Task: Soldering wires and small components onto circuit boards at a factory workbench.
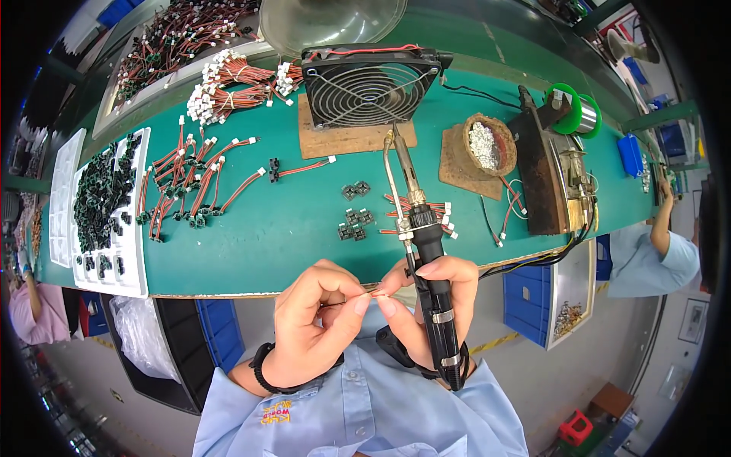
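My left hand (311,324) and my right hand (426,301) meet close to my chest, below the front edge of the green bench (304,236). Both pinch a thin red-and-black wire lead (367,292) between thumbs and forefingers. A black-handled soldering iron (428,259) also lies in my right hand, its metal tip pointing up over the bench toward a black fan (371,84). Several small black connectors (354,225) lie on the bench just beyond my hands.
Finished red-black leads (186,186) lie in rows at left, beside white trays of black connectors (103,206). Bundled leads (232,84) sit behind. A tip-cleaner bowl (487,145), solder feeder (556,175) and solder spool (582,114) stand at right. Another person's arm (666,228) shows far right.
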Motion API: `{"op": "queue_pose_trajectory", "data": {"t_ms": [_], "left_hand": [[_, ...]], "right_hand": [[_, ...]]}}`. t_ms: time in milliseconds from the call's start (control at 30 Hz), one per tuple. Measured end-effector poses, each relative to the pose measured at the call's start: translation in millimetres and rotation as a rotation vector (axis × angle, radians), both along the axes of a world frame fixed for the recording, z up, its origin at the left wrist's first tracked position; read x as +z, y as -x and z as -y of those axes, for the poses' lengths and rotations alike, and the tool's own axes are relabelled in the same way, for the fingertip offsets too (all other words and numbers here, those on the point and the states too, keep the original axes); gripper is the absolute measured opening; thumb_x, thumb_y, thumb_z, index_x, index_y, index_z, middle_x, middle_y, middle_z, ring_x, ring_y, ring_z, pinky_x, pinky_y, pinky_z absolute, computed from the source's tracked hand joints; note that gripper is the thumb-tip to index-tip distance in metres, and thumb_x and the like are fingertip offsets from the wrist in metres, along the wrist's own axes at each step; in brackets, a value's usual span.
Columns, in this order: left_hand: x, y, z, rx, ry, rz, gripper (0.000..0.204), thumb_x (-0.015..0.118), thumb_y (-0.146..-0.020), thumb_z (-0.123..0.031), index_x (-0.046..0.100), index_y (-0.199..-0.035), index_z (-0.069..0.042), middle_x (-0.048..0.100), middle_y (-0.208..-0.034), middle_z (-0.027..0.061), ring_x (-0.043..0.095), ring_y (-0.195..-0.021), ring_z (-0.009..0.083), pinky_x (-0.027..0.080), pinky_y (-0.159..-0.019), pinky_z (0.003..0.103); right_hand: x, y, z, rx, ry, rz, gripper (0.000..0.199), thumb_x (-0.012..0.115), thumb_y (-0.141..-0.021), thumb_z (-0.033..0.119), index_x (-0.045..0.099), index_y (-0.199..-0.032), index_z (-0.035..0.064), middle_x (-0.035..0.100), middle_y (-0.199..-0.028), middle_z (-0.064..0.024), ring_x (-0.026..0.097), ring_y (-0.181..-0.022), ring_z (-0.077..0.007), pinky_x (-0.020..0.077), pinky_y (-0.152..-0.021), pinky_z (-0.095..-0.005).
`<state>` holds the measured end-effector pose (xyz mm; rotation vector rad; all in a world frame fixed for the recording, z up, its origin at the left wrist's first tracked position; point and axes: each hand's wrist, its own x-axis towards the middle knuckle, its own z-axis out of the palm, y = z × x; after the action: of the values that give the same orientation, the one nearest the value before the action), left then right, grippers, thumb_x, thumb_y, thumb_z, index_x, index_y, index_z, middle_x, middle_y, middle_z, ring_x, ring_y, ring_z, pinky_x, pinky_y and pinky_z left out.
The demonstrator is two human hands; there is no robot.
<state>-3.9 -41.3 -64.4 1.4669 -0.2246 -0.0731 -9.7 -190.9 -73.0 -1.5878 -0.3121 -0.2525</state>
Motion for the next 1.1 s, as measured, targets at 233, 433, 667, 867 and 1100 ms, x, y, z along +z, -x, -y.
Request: {"op": "queue_pose_trajectory", "data": {"t_ms": [233,433,667,867,1100], "left_hand": [[0.6,-1.1,-0.5,0.022,-0.040,0.042,0.010,0.059,-0.080,0.004,0.051,-0.084,0.000,0.053,-0.076,0.0033,0.031,-0.050,0.0020,0.027,-0.045,0.018],[1.3,-3.9,-4.7,0.010,-0.054,0.020,0.010,0.058,-0.081,0.003,0.050,-0.085,-0.001,0.051,-0.077,0.0035,0.034,-0.054,0.0035,0.028,-0.049,0.018],[6.1,-3.9,-6.1,-0.014,-0.129,-0.059,0.010,0.055,-0.082,0.002,0.047,-0.087,-0.002,0.049,-0.080,0.0038,0.039,-0.062,0.0047,0.031,-0.055,0.018],[3.2,-7.0,-4.0,0.129,-0.349,0.219,0.015,0.059,-0.077,0.004,0.048,-0.084,-0.003,0.053,-0.076,0.0044,0.038,-0.057,0.0066,0.030,-0.050,0.019],[0.2,-6.9,-4.7,0.237,-0.541,0.463,0.020,0.066,-0.068,0.001,0.053,-0.081,-0.005,0.057,-0.075,0.0061,0.047,-0.054,0.0167,0.035,-0.047,0.026]], "right_hand": [[-8.1,5.8,10.4,-0.072,0.033,0.002,0.043,0.064,-0.079,0.009,0.034,-0.110,0.0044,0.057,-0.084,-0.0163,0.057,-0.078,-0.0197,0.0456,-0.072,-0.0334],[-22.1,-9.6,41.7,-0.578,0.200,0.011,0.049,0.060,-0.083,0.028,0.040,-0.119,0.0017,0.056,-0.090,-0.0131,0.054,-0.085,-0.0182,0.0405,-0.080,-0.0313],[-15.7,11.5,50.5,-0.603,0.139,-0.103,0.038,0.063,-0.079,0.022,0.049,-0.108,0.0019,0.060,-0.085,-0.0089,0.053,-0.091,-0.0129,0.0374,-0.083,-0.0349],[-11.1,37.3,53.8,-0.263,0.004,0.202,0.034,0.061,-0.081,0.035,0.052,-0.097,0.0062,0.063,-0.060,-0.0021,0.057,-0.064,-0.0093,0.0308,-0.081,-0.0359],[-1.9,43.6,60.6,-0.167,0.071,0.209,0.035,0.050,-0.084,0.040,0.050,-0.092,0.0060,0.057,-0.048,0.0004,0.045,-0.047,-0.0087,0.0242,-0.083,-0.0389]]}}
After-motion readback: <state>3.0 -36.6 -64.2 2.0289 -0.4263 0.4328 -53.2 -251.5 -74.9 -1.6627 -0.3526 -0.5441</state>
